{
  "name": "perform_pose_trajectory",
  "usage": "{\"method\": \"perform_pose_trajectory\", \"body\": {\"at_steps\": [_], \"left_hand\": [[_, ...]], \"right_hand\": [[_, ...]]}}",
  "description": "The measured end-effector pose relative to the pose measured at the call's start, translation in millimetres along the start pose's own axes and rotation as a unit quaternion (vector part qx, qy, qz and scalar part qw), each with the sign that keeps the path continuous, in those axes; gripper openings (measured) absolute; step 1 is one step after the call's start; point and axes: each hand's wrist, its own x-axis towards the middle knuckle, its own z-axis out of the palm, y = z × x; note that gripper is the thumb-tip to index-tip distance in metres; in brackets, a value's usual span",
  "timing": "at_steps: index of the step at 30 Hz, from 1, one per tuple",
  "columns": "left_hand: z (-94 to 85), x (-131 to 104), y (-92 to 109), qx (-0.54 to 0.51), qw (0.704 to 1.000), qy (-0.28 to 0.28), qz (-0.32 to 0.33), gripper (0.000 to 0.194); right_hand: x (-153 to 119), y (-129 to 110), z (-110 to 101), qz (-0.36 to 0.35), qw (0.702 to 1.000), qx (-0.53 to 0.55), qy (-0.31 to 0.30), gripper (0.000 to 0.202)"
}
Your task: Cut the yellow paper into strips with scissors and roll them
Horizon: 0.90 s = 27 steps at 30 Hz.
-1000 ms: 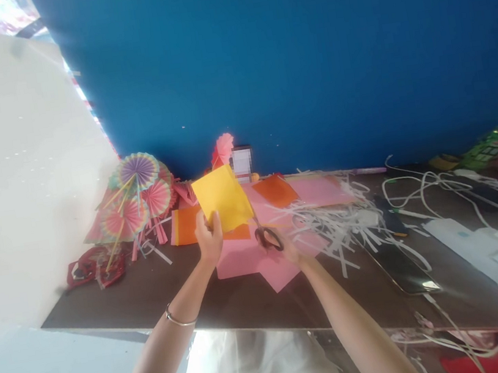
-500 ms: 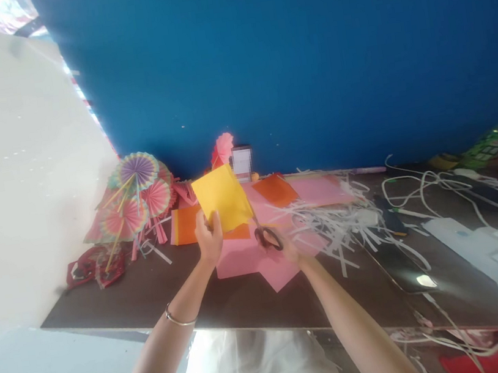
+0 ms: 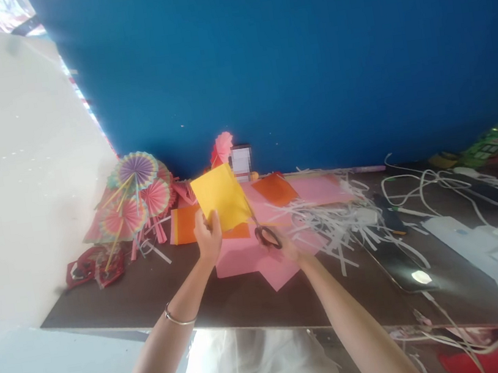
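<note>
Clock positions are read from the yellow paper [image 3: 220, 196] as centre, with 12 o'clock toward the blue wall [image 3: 268, 60]. Lettering: pale characters on the green packet [image 3: 493, 143], far out near 3 o'clock, are too blurred to read; the small card [image 3: 240, 162] at 1 o'clock is pixelated and its content illegible.

Grip: the left hand [image 3: 209, 239] is closed on the yellow paper at its 7 o'clock edge, thumb on the near face, so that the sheet rises tilted from the fist above the table [image 3: 148, 293]. The right hand [image 3: 285, 248], between 4 and 5 o'clock, is wrapped around the handles of the scissors [image 3: 269, 237], whose blades reach the paper's edge at 4 o'clock; whether they stand parted or together cannot be told.

Surroundings: pink paper [image 3: 236, 259] lies at 6 o'clock, orange sheets at 3 [image 3: 275, 189] and 8 o'clock [image 3: 185, 227]. Folded paper fans [image 3: 136, 174] cluster between 9 and 10. White paper strips [image 3: 337, 217] heap between 3 and 4, near the right hand; beyond them lie a phone [image 3: 399, 267] at 4 and white cables [image 3: 424, 177] at 3.

Edges and room: a bare brown band separates the pink paper from the table's front edge at 6 o'clock.
</note>
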Motion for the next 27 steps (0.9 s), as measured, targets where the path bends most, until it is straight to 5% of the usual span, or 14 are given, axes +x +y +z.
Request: {"method": "perform_pose_trajectory", "body": {"at_steps": [27], "left_hand": [[-0.3, 2, 0, 0.034, 0.999, 0.023, 0.014, 0.033]], "right_hand": [[0, -15, 4, -0.010, 1.000, 0.015, 0.008, 0.040]]}}
